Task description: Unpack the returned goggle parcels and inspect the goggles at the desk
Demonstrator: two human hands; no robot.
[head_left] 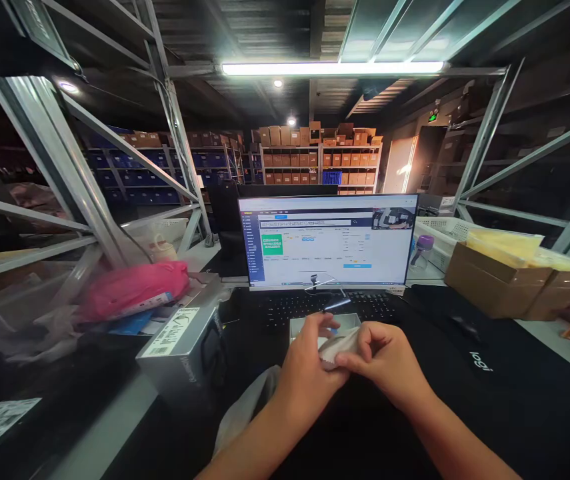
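A pale grey, cloth-like piece (341, 347) with a zigzag lower edge is between my two hands. My left hand (309, 363) is curled around its left side. On the other side, my right hand (387, 360) pinches the piece between thumb and forefinger. Just beyond them sits an open, light-coloured box (349, 321), partly covered by my fingers. Something small and bluish shows near my left fingertips, too little to name.
Behind the box are a black keyboard (285, 310) and a lit monitor (329, 260). A grey printed box (179, 360) and a pink bag (137, 290) are on the left. On the right are a black mouse mat (509, 373), a mouse (465, 328) and cardboard boxes (495, 283).
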